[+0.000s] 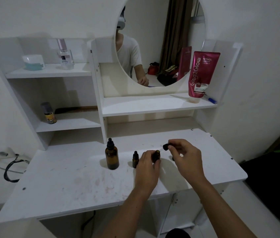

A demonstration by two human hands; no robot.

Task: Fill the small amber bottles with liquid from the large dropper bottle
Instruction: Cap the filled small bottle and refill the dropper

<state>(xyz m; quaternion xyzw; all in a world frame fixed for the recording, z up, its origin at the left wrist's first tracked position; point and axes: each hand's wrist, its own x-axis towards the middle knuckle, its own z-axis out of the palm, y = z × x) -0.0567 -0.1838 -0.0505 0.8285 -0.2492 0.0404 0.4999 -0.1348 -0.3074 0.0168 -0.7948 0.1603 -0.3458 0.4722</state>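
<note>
The large amber dropper bottle (112,156) stands capped on the white desk (67,182), left of centre. Just right of it stands a small amber bottle (135,159) with its black dropper cap on. My left hand (148,162) grips a second small amber bottle (157,155), which is uncapped and upright on the desk. My right hand (183,155) pinches that bottle's black dropper cap (166,146), lifted up and to the right of the open neck. Something small and dark sits on the desk behind my right hand, mostly hidden.
White shelves rise behind the desk around a round mirror (159,42). A pink tube (201,74) stands on the right shelf, a perfume bottle (64,54) and a jar (33,62) on the upper left, a small can (49,113) below. A cable (11,169) hangs at the left wall.
</note>
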